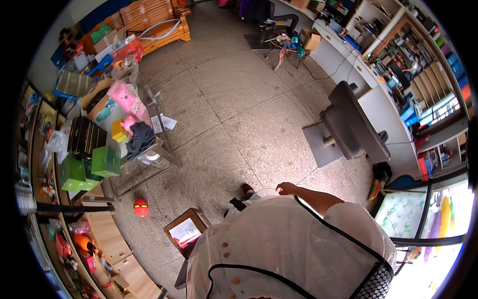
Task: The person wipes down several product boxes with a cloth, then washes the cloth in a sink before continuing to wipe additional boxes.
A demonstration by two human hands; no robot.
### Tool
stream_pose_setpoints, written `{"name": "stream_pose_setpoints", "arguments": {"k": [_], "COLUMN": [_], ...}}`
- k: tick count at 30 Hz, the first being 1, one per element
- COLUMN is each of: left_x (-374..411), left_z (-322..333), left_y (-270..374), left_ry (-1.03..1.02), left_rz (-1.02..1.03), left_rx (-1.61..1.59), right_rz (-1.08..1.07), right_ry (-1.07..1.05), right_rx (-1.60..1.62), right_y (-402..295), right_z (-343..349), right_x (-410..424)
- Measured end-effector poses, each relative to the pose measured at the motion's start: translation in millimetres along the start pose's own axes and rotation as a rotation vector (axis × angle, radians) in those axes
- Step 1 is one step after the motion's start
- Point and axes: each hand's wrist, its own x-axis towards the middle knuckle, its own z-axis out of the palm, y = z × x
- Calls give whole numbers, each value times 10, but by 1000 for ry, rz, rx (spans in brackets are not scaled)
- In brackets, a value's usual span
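Observation:
My right hand (285,188) hangs low before me at the edge of the white apron (269,228) with black trim that I wear. Its fingers look loosely curled. It is too small to tell whether they hold anything. My left hand is out of view. A brown shoe (247,188) shows on the speckled floor (224,149) just left of the hand. Left of my body stands a wooden stool (179,227) with a white paper (185,231) and something red on top.
A red ball (141,207) lies on the floor at left. Beyond it a cluttered table holds green boxes (106,161). A black swivel chair (351,119) stands at right by a white counter (384,123). A wooden bench (153,22) is at the back.

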Motion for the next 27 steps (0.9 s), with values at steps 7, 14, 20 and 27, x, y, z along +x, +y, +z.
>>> {"name": "stream_pose_setpoints", "arguments": {"k": [7, 14, 20, 27], "left_x": [-195, -527, -884, -1280], "left_z": [957, 2119, 3474, 5566], "left_y": [460, 515, 419, 298], "left_ry": [-108, -138, -203, -380], "left_rz": [43, 82, 91, 126], "left_rx": [174, 263, 332, 445], "right_rz": [218, 308, 407, 466], "right_ry": [156, 259, 390, 607], "right_rx": [242, 409, 467, 799], "right_y": [857, 1772, 2662, 2863], "right_z": [306, 506, -135, -1720], "right_x": [-383, -617, -599, -516]}}
